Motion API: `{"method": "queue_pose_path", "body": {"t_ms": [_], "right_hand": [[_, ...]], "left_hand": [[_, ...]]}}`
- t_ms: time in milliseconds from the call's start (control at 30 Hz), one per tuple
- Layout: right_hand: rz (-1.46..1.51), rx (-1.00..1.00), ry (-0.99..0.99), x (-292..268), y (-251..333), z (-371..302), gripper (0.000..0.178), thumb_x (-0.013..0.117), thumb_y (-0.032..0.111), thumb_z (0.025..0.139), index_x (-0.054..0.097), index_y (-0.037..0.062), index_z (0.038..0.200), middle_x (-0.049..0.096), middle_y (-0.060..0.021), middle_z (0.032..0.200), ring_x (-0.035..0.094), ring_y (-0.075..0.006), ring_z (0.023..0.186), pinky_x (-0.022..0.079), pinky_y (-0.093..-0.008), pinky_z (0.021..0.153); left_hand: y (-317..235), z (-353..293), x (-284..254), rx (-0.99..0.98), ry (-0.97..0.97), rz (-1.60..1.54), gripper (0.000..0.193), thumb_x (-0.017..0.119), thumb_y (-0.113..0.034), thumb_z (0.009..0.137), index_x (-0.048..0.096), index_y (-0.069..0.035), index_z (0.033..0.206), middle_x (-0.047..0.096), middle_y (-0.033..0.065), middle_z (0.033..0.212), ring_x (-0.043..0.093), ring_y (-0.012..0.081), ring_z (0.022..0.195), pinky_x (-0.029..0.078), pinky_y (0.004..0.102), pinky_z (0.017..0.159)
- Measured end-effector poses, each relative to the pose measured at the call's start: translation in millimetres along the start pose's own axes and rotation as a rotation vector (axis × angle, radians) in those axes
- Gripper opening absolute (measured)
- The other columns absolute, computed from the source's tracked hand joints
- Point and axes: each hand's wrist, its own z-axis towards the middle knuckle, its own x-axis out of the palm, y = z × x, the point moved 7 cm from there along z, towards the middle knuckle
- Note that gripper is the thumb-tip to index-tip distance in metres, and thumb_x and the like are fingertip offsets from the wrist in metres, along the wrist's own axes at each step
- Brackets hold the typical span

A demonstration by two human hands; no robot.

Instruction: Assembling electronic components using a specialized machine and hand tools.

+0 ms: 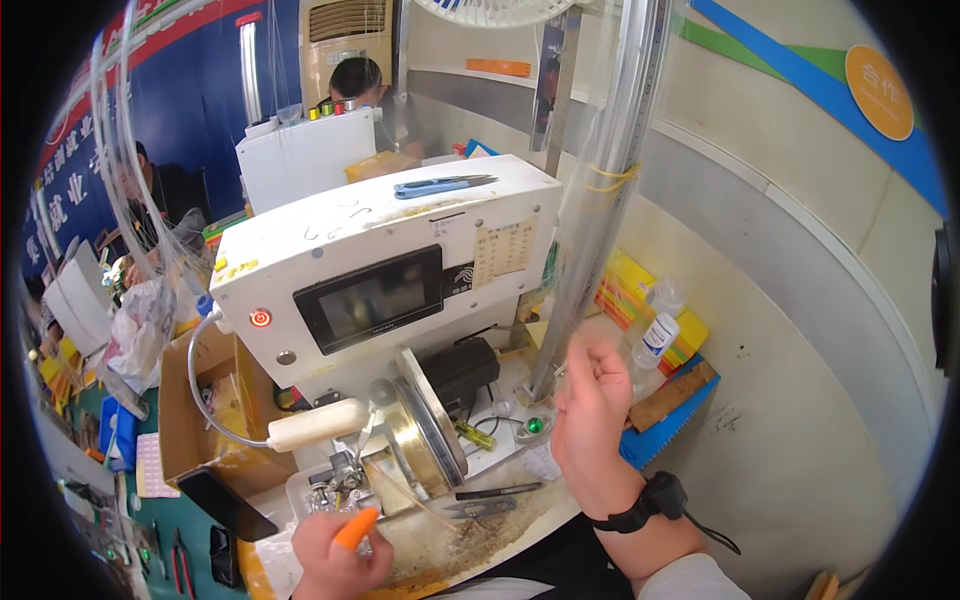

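Note:
My left hand point(338, 562) is low in front, fingers curled. An orange pointed sleeve point(356, 528), like a finger cot, shows on one finger; anything held in them is hidden. Raised to the right of the machine, my right hand point(592, 400) pinches its fingertips together. A tiny greyish bit shows at those tips, too small to name. The white machine point(400, 225) has a dark screen point(370, 300), a lit red button point(260, 317) and a round brass-coloured wheel point(420, 440). Beside the wheel lies a pale, thick handle point(318, 424) on a flexible metal hose.
Blue snips point(445, 186) lie on the machine. Small metal parts point(335, 495) sit beside the wheel; a phone point(227, 503) leans by a cardboard box point(215, 400). Black tweezers point(500, 491) lie in front. A metal post point(590, 230) and bottle point(655, 340) stand right. People sit beyond.

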Motion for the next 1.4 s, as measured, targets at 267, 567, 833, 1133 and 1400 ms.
{"method": "queue_pose_path", "body": {"t_ms": [267, 567, 833, 1133, 1400], "right_hand": [[0.209, 0.242, 0.048, -0.4, -36.1, -32.5, 0.009, 0.064, 0.022, 0.109, 0.065, 0.0129, 0.108, 0.039, 0.0087, 0.063, 0.032, -0.0032, 0.052, 0.026, -0.0245, 0.052], [0.265, 0.556, 0.315, 31.9, -75.1, -89.4, 0.007, 0.064, 0.016, 0.108, 0.067, 0.0102, 0.108, 0.048, 0.0069, 0.067, 0.037, -0.0039, 0.053, 0.030, -0.0231, 0.053], [-0.056, 0.819, 0.725, 48.9, -105.4, -71.3, 0.024, 0.067, 0.012, 0.103, 0.073, 0.0002, 0.123, 0.076, -0.0033, 0.103, 0.071, -0.0080, 0.089, 0.056, -0.0233, 0.079], [-0.545, 0.716, 0.927, 66.0, -90.5, -62.6, 0.016, 0.072, 0.009, 0.098, 0.082, 0.0025, 0.109, 0.080, -0.0037, 0.100, 0.070, -0.0065, 0.088, 0.056, -0.0257, 0.080], [-0.128, -0.125, 0.474, 59.9, -21.9, -61.8, 0.016, 0.062, 0.001, 0.100, 0.068, 0.0038, 0.115, 0.066, 0.0011, 0.078, 0.059, -0.0100, 0.063, 0.043, -0.0311, 0.057]], "left_hand": [[-20.5, 13.7, 39.8, 0.129, 0.233, -0.219, 0.037, 0.075, -0.004, 0.070, 0.074, -0.014, 0.106, 0.051, -0.0017, 0.061, 0.050, 0.0211, 0.045, 0.039, 0.0340, 0.042], [-5.7, -5.4, 62.0, -0.828, 0.319, -1.139, 0.068, 0.066, -0.008, 0.097, 0.034, -0.006, 0.157, 0.067, 0.0102, 0.087, 0.057, 0.0133, 0.057, 0.044, 0.0266, 0.054], [2.6, 21.7, 93.4, -1.142, 0.452, -1.454, 0.057, 0.041, -0.039, 0.111, 0.028, -0.013, 0.160, 0.067, 0.0167, 0.079, 0.055, 0.0184, 0.047, 0.042, 0.0264, 0.045], [12.0, 23.8, 113.6, -1.235, 0.388, -1.537, 0.031, 0.044, -0.022, 0.114, 0.053, -0.006, 0.140, 0.068, 0.0034, 0.079, 0.048, 0.0121, 0.042, 0.034, 0.0234, 0.041], [3.6, -5.5, 104.8, -1.354, 0.045, -1.748, 0.014, 0.047, -0.018, 0.114, 0.053, -0.009, 0.123, 0.046, -0.0028, 0.059, 0.040, 0.0098, 0.045, 0.037, 0.0250, 0.050]]}}
